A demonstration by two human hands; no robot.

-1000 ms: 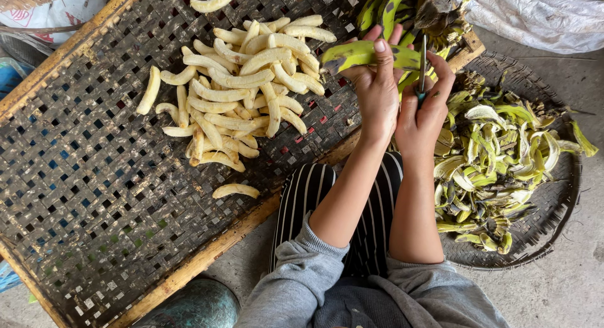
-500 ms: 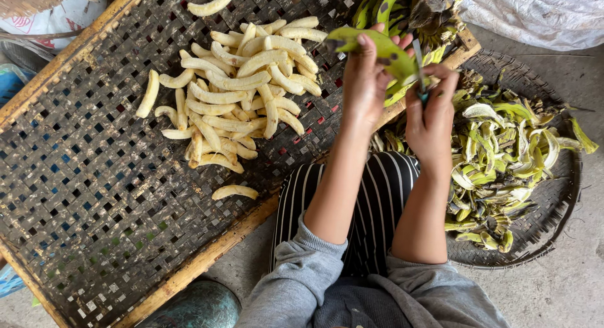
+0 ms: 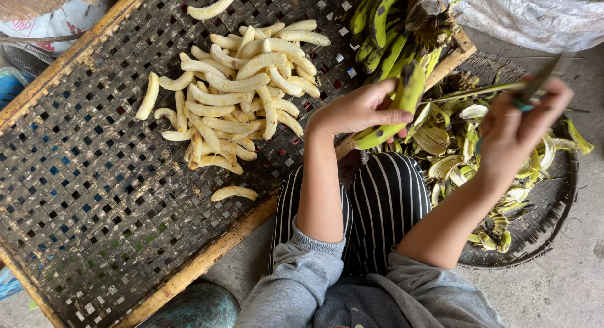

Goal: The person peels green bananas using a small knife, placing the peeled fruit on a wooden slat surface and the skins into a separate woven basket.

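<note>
My left hand [image 3: 362,111] grips a green banana [image 3: 402,101] over the edge of the woven rack. My right hand [image 3: 519,130] is raised to the right of it, closed on a knife [image 3: 538,82] whose blade points up and away, blurred by motion. A pile of peeled pale bananas [image 3: 242,92] lies on the rack to the left of my hands. A bunch of unpeeled green bananas [image 3: 393,26] sits just above my left hand. Green peels [image 3: 453,142] fill the round basket under my right hand.
The large woven bamboo rack [image 3: 94,196] with a wooden frame spans the left side. A round woven basket [image 3: 547,214] sits on the concrete floor at right. A white sack [image 3: 528,16] lies at the top right. My striped trousers [image 3: 384,202] are below.
My right hand has swung out to the right with the knife, away from the banana. My left hand still holds the green banana and has lowered it slightly.
</note>
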